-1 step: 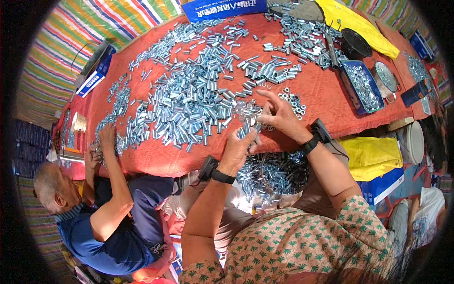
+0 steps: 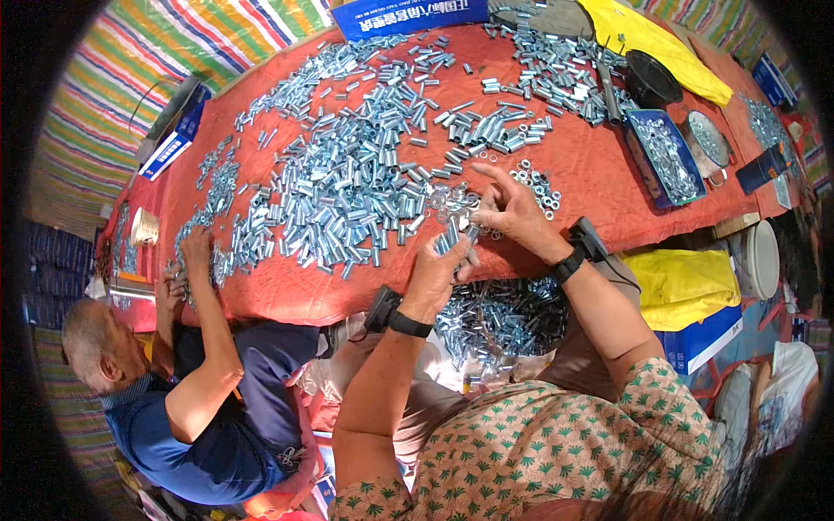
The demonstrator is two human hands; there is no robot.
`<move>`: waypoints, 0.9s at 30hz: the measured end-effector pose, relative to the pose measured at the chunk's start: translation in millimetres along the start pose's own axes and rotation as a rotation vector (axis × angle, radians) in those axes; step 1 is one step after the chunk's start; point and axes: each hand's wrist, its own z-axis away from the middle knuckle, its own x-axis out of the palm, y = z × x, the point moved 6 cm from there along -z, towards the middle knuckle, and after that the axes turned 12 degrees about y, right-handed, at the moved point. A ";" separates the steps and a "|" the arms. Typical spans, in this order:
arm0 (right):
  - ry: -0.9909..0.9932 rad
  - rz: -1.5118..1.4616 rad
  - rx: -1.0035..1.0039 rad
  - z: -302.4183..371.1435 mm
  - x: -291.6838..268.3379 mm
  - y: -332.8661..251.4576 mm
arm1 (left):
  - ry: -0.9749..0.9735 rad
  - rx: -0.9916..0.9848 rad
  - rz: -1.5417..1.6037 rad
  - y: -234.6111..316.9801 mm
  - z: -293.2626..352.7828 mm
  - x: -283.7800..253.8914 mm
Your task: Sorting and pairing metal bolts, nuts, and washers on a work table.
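Metal sleeves (image 2: 452, 235) in the left hand (image 2: 434, 273) sit near cluttered washers (image 2: 453, 201).

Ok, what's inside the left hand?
The left hand grips short silvery metal sleeves, their ends showing past the thumb. Thumb and fingers cover the rest, so their number and anything deeper in the palm can't be seen.

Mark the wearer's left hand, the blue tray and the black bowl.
Wearer's left hand (image 2: 431, 276): head view, back of hand.
Blue tray (image 2: 655, 181): head view, left wall.
Black bowl (image 2: 653, 80): head view, inside.
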 end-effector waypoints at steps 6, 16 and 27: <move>-0.074 -0.210 -0.001 -2.8 -1.2 0.2 | -0.003 0.000 0.049 4.3 -1.7 -1.3; -0.067 -0.031 -0.032 -2.8 0.9 1.8 | -0.051 -0.006 -0.012 6.5 -2.3 2.2; 0.088 0.070 -0.187 -9.7 -14.7 -7.2 | -0.139 -0.087 -0.173 3.5 8.3 2.9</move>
